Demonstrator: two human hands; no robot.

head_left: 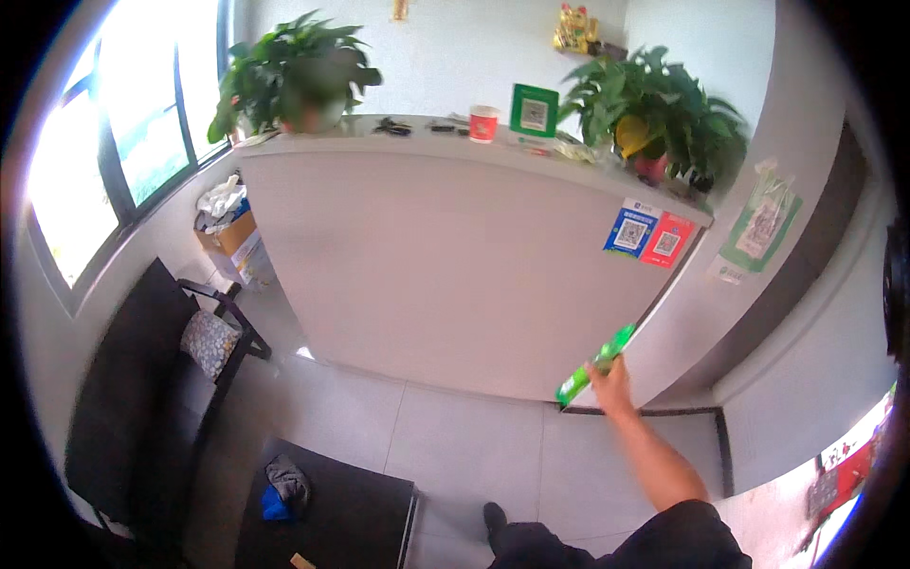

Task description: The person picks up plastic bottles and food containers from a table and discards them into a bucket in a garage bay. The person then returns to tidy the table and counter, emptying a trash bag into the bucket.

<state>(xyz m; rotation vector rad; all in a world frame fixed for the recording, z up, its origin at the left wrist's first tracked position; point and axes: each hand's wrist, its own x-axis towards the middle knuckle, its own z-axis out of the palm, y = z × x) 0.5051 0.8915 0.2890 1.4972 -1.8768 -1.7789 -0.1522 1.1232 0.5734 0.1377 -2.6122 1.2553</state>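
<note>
Black sleeve (678, 541): lying nearest, behind the right hand (609, 376). Right hand: gripping a green bottle (573, 385) round its middle, probably for balance; slanting, counter (445, 256) standing beyond. Left hand: not showing; I cannot tell. Code cards (648, 233): facing outward above, likely for scanning.

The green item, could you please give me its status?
Right hand gripping green item, in front of the counter. Left hand out of view. Nothing visibly blocking.
</note>
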